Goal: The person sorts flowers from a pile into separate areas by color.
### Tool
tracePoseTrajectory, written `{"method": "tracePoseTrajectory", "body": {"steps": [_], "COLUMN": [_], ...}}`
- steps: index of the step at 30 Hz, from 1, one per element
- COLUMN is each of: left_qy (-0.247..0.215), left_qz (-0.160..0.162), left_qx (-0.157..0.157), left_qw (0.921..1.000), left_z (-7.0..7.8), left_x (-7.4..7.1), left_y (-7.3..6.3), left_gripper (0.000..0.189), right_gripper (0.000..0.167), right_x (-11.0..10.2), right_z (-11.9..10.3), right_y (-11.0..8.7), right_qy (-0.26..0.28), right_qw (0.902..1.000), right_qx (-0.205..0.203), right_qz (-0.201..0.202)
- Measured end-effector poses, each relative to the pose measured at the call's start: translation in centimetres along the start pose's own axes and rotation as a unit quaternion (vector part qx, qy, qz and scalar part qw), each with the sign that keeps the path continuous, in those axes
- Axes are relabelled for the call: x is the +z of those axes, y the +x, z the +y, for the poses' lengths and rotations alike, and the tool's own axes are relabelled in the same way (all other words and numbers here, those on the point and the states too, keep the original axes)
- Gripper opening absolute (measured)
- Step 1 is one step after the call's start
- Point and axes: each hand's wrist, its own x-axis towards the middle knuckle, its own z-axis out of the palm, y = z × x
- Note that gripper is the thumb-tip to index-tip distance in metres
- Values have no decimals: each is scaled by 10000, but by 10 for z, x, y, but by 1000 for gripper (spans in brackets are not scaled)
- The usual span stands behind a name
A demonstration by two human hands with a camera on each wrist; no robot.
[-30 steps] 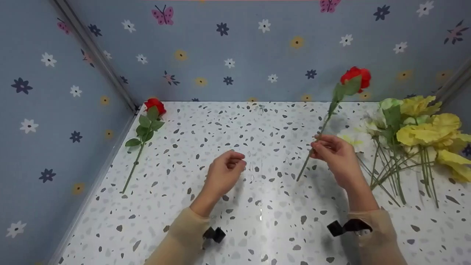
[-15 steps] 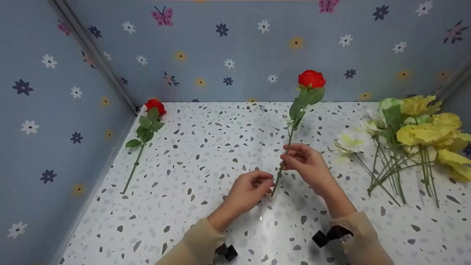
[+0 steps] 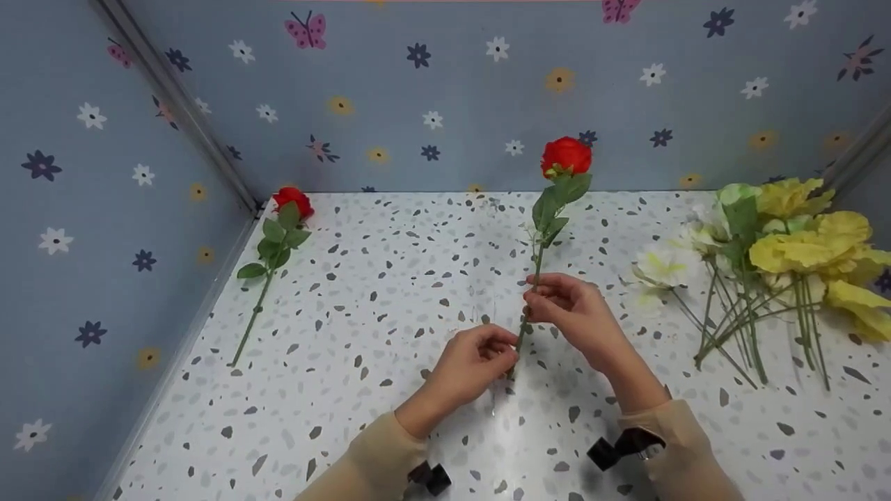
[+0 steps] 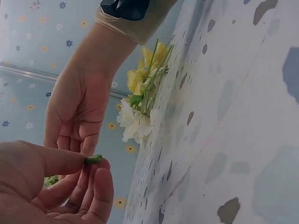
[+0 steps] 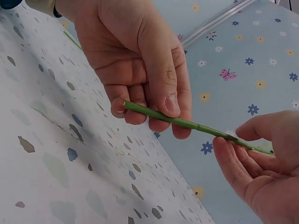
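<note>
In the head view a red rose (image 3: 567, 156) with green leaves stands tilted over the table, its bloom toward the back wall. My right hand (image 3: 578, 316) pinches its stem below the leaves, between thumb and fingers. Lower down, my left hand (image 3: 470, 365) pinches the stem close to the cut end. The left wrist view shows the green stem end (image 4: 94, 159) poking out between the left thumb and index finger. Across the right wrist view runs the bare stem (image 5: 194, 125), with both hands on it; the bloom is out of sight there.
Another red rose (image 3: 275, 243) lies at the table's left side. On the right lie several yellow flowers (image 3: 811, 243) and white flowers (image 3: 665, 268) with crossed stems. Patterned walls (image 3: 459, 90) border the speckled table (image 3: 390, 417) at the back and sides.
The right hand has brought the red rose leftward from near the yellow and white flowers. My left hand has moved right and now pinches the lower stem.
</note>
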Motion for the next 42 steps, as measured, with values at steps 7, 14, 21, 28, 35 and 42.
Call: {"method": "tracePoseTrajectory", "body": {"steps": [7,14,21,28,35,42], "left_qy": [-10,41,-105,-43,-175,214], "left_qz": [-29,16,72,151,138,149], "left_qx": [26,-19,-43,101,77,171], "left_qw": [10000,10000,9999,9998,9997,9995], "left_z": [-1,-1,2,3,4,6], "left_x": [2,4,6,9,8,2], "left_y": [0,-2,-4,-4,-4,-4], "left_gripper": [16,17,17,15,15,13], "right_gripper": [34,34,33,34,32,32], "right_x": [0,1,3,3,6,8], "right_z": [-1,-4,-6,-7,-6,-9], "right_y": [-1,-3,-3,-4,-5,-7], "right_qy": [-70,-269,-387,-412,-594,-658], "right_qw": [9999,9996,9992,9991,9982,9977], "right_qx": [-70,-108,-103,-73,-14,-52], "right_qz": [101,0,-12,24,121,144]}}
